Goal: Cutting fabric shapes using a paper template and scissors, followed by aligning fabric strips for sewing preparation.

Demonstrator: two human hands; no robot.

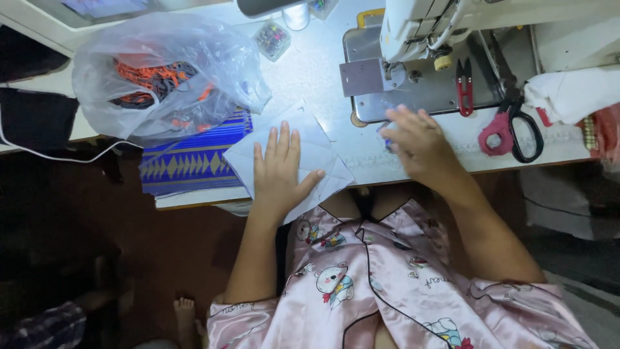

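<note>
My left hand (281, 169) lies flat, fingers spread, on a stack of pale white fabric pieces (309, 139) at the table's front edge. My right hand (416, 141) rests palm down on the table just in front of the sewing machine's metal plate (413, 90), blurred, with a small blue thing under its fingers that I cannot make out. The white sewing machine head (426, 22) stands above that plate.
A clear plastic bag (165, 74) with orange and dark pieces sits at the left on a blue patterned cloth (190, 161). Red thread snips (464, 84) and pink-handled scissors (510, 126) lie right of the machine. White cloth (571, 90) is at the far right.
</note>
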